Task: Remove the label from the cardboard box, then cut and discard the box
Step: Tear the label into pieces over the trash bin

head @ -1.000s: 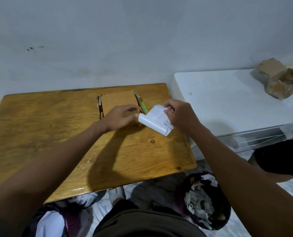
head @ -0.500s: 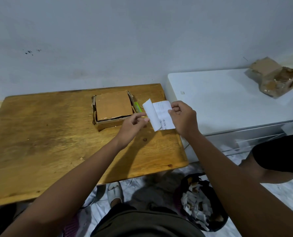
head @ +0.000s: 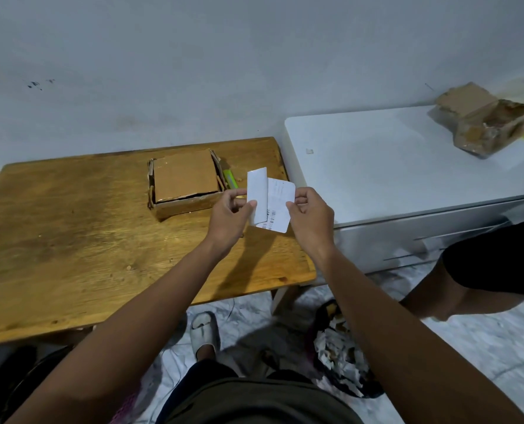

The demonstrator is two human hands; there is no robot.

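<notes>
A small brown cardboard box rests on the wooden table, its top bare. The white label, with a barcode near its lower edge, is off the box and half folded over itself. My left hand pinches the folded left flap of the label. The label's right edge is pinched by my right hand. Both hands hold it in the air to the right of the box, above the table's right end. A green cutter lies just right of the box, partly hidden behind the label.
A white cabinet stands right of the table, with a torn cardboard box at its far corner. A black bag of paper scraps sits on the floor below my right arm. A slipper lies under the table edge. Another person's arm shows at right.
The label came fully off the box in my right hand. My left hand left the box and took the label's left flap, and both hands lifted it away to the right.
</notes>
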